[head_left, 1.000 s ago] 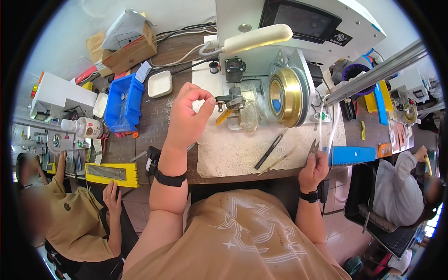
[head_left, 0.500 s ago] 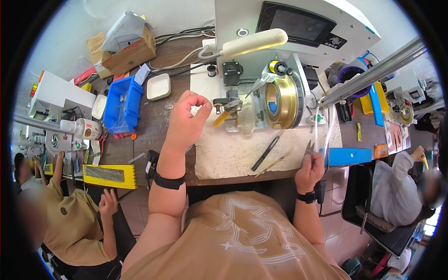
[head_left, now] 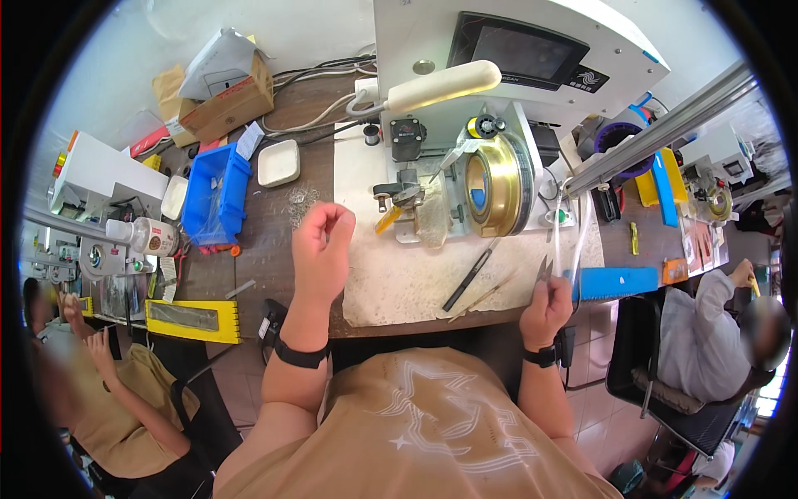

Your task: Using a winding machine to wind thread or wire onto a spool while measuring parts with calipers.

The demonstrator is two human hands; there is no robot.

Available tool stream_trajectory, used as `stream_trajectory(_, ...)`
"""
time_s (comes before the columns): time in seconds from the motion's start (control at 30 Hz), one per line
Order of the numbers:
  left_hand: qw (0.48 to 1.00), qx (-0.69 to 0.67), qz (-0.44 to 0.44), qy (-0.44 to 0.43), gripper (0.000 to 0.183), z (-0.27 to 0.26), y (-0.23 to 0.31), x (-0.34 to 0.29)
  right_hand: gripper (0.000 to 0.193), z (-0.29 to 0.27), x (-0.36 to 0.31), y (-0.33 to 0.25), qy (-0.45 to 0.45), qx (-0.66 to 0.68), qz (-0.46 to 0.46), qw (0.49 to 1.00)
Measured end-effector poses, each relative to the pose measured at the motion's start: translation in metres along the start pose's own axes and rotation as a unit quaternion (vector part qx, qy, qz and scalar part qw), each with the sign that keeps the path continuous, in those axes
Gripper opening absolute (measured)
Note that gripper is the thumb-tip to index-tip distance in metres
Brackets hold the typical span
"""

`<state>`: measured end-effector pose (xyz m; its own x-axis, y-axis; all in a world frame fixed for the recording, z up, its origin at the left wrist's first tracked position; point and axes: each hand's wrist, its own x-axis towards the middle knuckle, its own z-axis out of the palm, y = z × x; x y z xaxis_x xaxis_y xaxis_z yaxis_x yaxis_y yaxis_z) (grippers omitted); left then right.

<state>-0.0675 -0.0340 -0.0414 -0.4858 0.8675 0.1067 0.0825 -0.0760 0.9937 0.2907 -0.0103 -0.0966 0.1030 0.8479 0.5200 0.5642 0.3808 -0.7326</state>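
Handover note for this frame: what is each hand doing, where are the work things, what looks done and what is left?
Left hand: raised over the bench, fingers pinched shut; whether it holds anything is too fine to tell.
Right hand: at the bench's right edge, gripping small scissors.
Brass-coloured spool sits on the white machine; black tweezers lie on the pale mat.
Done and left: not readable from this view.

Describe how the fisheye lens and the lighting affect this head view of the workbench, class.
Head view: straight edges bow toward the rim, plainly on the grey metal rail; a black circular border cuts the corners; bright light washes out the white machine housing and gleams on the brass drum; the left hand and right hand look sharp; co-workers' faces are blurred.
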Motion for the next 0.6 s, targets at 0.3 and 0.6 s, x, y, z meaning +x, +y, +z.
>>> stream_trajectory(0.3,0.970,0.147,0.171,-0.093,0.014,-0.015,0.001,-0.077,0.007,0.000,0.000,0.001,0.003,0.005,-0.017,1.000)
stream_trajectory(0.6,0.885,0.335,0.306,-0.105,0.020,-0.020,-0.017,-0.099,0.007,0.000,-0.001,0.002,0.002,0.028,-0.027,0.999)
